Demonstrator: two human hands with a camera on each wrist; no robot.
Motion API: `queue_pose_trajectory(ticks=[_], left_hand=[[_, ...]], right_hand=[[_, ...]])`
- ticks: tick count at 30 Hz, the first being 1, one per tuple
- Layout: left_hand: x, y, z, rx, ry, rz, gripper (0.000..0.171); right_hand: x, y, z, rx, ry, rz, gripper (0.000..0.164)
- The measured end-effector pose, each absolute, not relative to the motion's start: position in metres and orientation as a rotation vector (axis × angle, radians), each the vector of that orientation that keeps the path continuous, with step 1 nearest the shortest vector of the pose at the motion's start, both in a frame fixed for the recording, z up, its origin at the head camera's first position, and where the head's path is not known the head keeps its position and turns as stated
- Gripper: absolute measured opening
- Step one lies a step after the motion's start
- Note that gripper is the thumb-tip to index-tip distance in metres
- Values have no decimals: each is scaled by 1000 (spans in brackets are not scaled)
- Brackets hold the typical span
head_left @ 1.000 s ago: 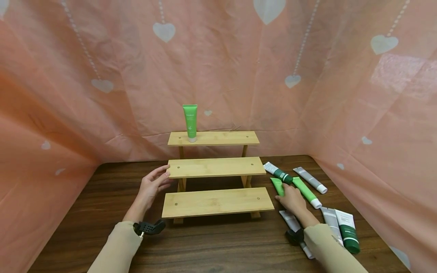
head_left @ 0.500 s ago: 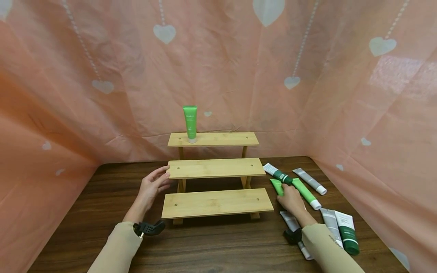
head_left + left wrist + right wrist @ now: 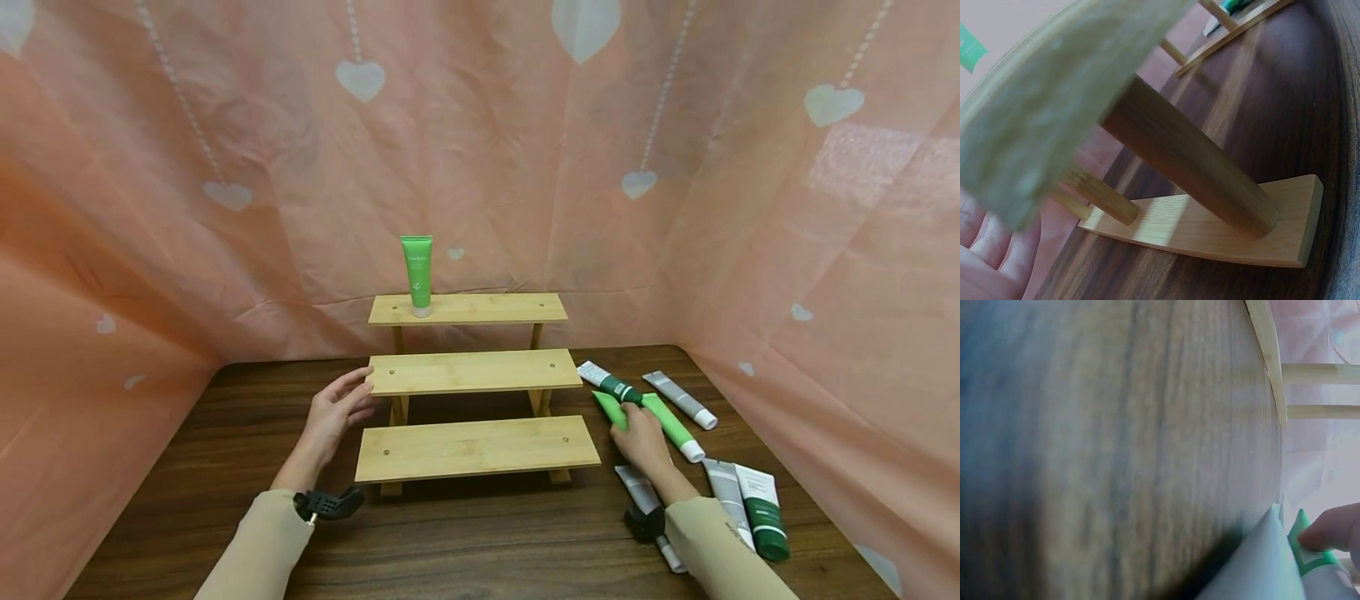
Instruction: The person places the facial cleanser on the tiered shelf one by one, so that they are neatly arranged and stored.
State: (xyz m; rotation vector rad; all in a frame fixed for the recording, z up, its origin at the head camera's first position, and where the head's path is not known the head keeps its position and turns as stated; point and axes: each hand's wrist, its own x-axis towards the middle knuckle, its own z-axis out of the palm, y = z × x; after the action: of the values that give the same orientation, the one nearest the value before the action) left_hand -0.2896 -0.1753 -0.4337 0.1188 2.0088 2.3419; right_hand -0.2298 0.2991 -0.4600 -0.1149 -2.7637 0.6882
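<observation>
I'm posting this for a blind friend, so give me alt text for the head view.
A person's right hand holds a green tube among other tubes lying on a dark wooden table. The left hand touches the left end of the middle shelf of a three-tier wooden stand, whose top shelf bears another green tube, upright before a pink heart-patterned curtain.

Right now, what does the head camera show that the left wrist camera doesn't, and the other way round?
Only the head view shows the right hand, gripping a green squeeze tube, and the white hearts printed on the backdrop.

Only the left wrist view shows, close up, round wooden posts set into the stand's long foot rail.

Both show the left hand, parts of the wooden tiered stand, the dark wood-grain table and the pink backdrop.
</observation>
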Motion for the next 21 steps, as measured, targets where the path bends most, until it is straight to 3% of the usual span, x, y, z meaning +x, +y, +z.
queue_pose_trajectory(ticks=[21], left_hand=[[-287, -172, -434, 138, 2034, 2373, 55]], right_hand=[[-230, 296, -456, -125, -2482, 747, 43]])
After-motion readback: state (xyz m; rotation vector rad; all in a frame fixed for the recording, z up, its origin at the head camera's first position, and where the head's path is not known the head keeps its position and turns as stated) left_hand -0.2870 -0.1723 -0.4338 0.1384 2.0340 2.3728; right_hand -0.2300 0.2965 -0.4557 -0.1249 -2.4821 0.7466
